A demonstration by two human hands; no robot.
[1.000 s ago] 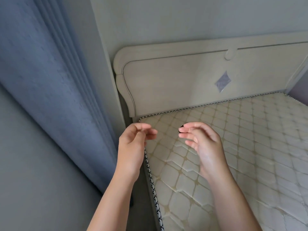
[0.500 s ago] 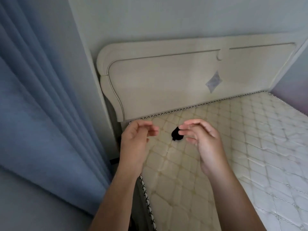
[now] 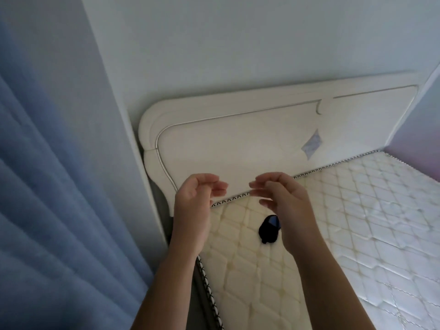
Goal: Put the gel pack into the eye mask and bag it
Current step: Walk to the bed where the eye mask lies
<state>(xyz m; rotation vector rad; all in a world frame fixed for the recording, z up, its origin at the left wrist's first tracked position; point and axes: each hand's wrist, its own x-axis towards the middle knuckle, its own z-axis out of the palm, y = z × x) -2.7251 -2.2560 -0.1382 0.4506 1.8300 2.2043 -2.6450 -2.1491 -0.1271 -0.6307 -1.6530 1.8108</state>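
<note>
A small black object with a blue patch (image 3: 269, 229), probably the eye mask, lies on the quilted mattress (image 3: 345, 234) near its top left corner. My right wrist partly covers it. My left hand (image 3: 192, 208) and my right hand (image 3: 283, 206) are raised above the mattress, fingers curled and apart, facing each other with a gap between the fingertips. Neither hand holds anything. No gel pack or bag is in view.
A cream headboard (image 3: 238, 144) stands behind the mattress against a pale wall. A blue curtain (image 3: 47, 186) hangs on the left. A dark gap (image 3: 190, 294) runs between the mattress edge and the curtain.
The view has swung right and up. The black object, first hidden behind my right hand, now shows on the mattress below my hands. Both hands stay raised and empty.
</note>
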